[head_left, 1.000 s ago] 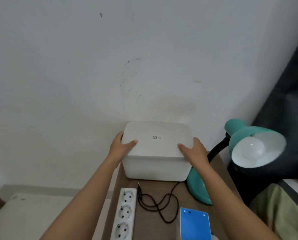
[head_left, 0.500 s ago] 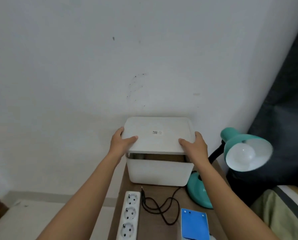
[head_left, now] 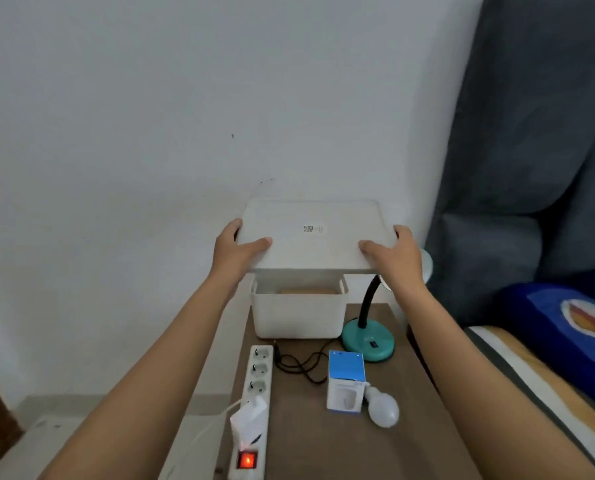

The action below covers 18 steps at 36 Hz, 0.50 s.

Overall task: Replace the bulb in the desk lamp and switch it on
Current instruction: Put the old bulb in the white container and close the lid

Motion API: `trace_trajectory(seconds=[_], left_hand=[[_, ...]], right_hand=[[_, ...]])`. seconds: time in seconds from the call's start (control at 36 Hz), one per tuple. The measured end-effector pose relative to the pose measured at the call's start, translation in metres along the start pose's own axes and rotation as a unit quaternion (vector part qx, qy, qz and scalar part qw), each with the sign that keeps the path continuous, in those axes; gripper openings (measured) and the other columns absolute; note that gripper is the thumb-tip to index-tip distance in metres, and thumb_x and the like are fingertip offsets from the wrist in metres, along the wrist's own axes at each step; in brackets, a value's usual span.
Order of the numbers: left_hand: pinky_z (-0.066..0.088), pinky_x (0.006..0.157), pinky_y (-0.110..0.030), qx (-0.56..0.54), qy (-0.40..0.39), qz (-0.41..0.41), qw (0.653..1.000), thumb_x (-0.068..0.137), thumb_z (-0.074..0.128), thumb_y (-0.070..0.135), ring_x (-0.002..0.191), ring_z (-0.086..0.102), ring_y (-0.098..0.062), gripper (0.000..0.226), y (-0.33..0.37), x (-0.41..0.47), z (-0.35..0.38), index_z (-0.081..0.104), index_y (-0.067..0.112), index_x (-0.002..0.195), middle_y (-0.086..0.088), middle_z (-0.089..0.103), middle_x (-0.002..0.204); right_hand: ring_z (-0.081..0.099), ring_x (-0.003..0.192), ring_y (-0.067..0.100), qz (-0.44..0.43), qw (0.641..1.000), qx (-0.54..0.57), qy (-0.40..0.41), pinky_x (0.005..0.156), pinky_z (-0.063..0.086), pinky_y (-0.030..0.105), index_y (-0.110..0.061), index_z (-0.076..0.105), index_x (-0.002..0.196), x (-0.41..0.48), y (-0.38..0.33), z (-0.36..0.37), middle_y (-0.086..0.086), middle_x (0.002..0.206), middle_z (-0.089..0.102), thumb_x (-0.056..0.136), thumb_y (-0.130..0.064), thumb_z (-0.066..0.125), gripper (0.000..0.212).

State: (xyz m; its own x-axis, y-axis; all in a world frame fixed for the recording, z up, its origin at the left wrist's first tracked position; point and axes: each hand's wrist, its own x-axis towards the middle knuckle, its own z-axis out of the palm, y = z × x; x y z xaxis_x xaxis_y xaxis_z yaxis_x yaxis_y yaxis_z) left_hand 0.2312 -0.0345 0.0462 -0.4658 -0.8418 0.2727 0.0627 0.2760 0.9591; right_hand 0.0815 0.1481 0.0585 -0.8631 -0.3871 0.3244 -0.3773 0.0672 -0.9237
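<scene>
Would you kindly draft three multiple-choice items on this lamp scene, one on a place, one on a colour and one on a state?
1. Where does the loose bulb lie?
A. inside the white bin
B. on the table beside the blue and white box
C. on the power strip

2. What colour is the lamp base?
A. teal
B. red
C. black

3. How is the white lid now?
A. shut on the bin
B. lying on the table
C. held above the open white bin by the left hand and the right hand

Key: 1 B, the bulb rests by the box; 2 A, the base is teal; 3 C, a gap shows under the lid.
</scene>
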Motion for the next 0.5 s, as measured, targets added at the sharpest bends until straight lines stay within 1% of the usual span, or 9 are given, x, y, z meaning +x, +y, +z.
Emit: trace_trajectory(seconds=[0.11, 0.19, 0.25, 0.28, 0.31, 0.36, 0.39, 0.44, 0.5], left_hand=[[0.044, 0.104, -0.044, -0.002, -0.019, -0.019, 1.0, 0.072, 0.078, 0.019, 0.122, 0.052, -0.025, 0.077, -0.006, -0.046, 0.013, 0.04, 0.009, 0.138, -0.008, 0.049, 0.139], [0.04, 0.107, -0.039, 0.007, -0.019, -0.026, 0.999, 0.077, 0.075, 0.014, 0.125, 0.048, -0.023, 0.076, -0.019, -0.091, 0.025, 0.035, 0.006, 0.141, -0.007, 0.045, 0.141], [0.045, 0.099, -0.035, 0.032, -0.033, -0.033, 0.998, 0.078, 0.074, 0.013, 0.114, 0.054, -0.022, 0.067, -0.035, -0.122, 0.031, 0.042, 0.006, 0.136, -0.008, 0.052, 0.133], [0.047, 0.095, -0.034, 0.04, -0.043, -0.039, 0.998, 0.077, 0.074, 0.012, 0.106, 0.056, -0.021, 0.061, -0.045, -0.138, 0.033, 0.046, 0.006, 0.131, -0.008, 0.055, 0.127], [0.048, 0.093, -0.035, 0.046, -0.05, -0.057, 0.996, 0.075, 0.076, 0.012, 0.103, 0.057, -0.021, 0.059, -0.056, -0.153, 0.033, 0.05, 0.006, 0.127, -0.01, 0.058, 0.124], [0.047, 0.098, -0.041, 0.064, -0.064, -0.103, 0.991, 0.07, 0.079, 0.018, 0.11, 0.056, -0.025, 0.07, -0.081, -0.181, 0.034, 0.048, 0.005, 0.13, -0.012, 0.056, 0.129], [0.044, 0.101, -0.042, 0.075, -0.075, -0.122, 0.987, 0.072, 0.078, 0.02, 0.116, 0.054, -0.027, 0.074, -0.093, -0.194, 0.034, 0.044, 0.006, 0.135, -0.012, 0.053, 0.134], [0.04, 0.104, -0.039, 0.102, -0.087, -0.153, 0.979, 0.079, 0.072, 0.019, 0.124, 0.047, -0.028, 0.072, -0.112, -0.218, 0.037, 0.037, 0.008, 0.141, -0.011, 0.045, 0.141], [0.037, 0.103, -0.036, 0.123, -0.096, -0.179, 0.971, 0.083, 0.068, 0.019, 0.128, 0.043, -0.028, 0.071, -0.13, -0.238, 0.039, 0.032, 0.008, 0.143, -0.011, 0.041, 0.144]], right_hand=[[0.049, 0.09, 0.015, 0.007, 0.999, -0.019, 0.026, 0.074, 0.039, 0.027, -0.007, 0.05, 0.119, -0.039, 0.01, -0.034, 0.002, 0.103, 0.054, 0.079, -0.017, 0.066, 0.044], [0.05, 0.096, 0.017, 0.035, 0.998, -0.043, 0.04, 0.076, 0.041, 0.029, -0.005, 0.047, 0.124, -0.071, 0.036, -0.059, 0.009, 0.118, 0.057, 0.077, -0.021, 0.07, 0.054], [0.054, 0.101, 0.022, 0.064, 0.995, -0.072, 0.04, 0.077, 0.042, 0.031, -0.005, 0.046, 0.124, -0.095, 0.06, -0.072, 0.011, 0.121, 0.057, 0.077, -0.024, 0.07, 0.056], [0.054, 0.103, 0.023, 0.074, 0.993, -0.088, 0.032, 0.077, 0.043, 0.032, -0.005, 0.046, 0.123, -0.108, 0.074, -0.077, 0.011, 0.121, 0.057, 0.077, -0.025, 0.07, 0.056], [0.055, 0.102, 0.023, 0.084, 0.991, -0.102, 0.02, 0.077, 0.043, 0.033, -0.005, 0.046, 0.121, -0.121, 0.087, -0.082, 0.011, 0.119, 0.057, 0.076, -0.025, 0.07, 0.055], [0.056, 0.099, 0.023, 0.111, 0.985, -0.131, -0.007, 0.073, 0.044, 0.032, -0.005, 0.048, 0.119, -0.145, 0.115, -0.088, 0.011, 0.116, 0.059, 0.075, -0.028, 0.072, 0.055], [0.056, 0.099, 0.025, 0.131, 0.98, -0.148, -0.019, 0.072, 0.043, 0.032, -0.006, 0.048, 0.119, -0.155, 0.128, -0.09, 0.011, 0.116, 0.059, 0.075, -0.03, 0.072, 0.056], [0.056, 0.103, 0.028, 0.172, 0.969, -0.172, -0.032, 0.073, 0.043, 0.032, -0.007, 0.048, 0.122, -0.173, 0.15, -0.094, 0.012, 0.117, 0.059, 0.074, -0.032, 0.073, 0.06], [0.056, 0.108, 0.029, 0.206, 0.962, -0.176, -0.032, 0.082, 0.046, 0.034, -0.007, 0.047, 0.127, -0.186, 0.165, -0.096, 0.013, 0.122, 0.058, 0.072, -0.032, 0.075, 0.067]])
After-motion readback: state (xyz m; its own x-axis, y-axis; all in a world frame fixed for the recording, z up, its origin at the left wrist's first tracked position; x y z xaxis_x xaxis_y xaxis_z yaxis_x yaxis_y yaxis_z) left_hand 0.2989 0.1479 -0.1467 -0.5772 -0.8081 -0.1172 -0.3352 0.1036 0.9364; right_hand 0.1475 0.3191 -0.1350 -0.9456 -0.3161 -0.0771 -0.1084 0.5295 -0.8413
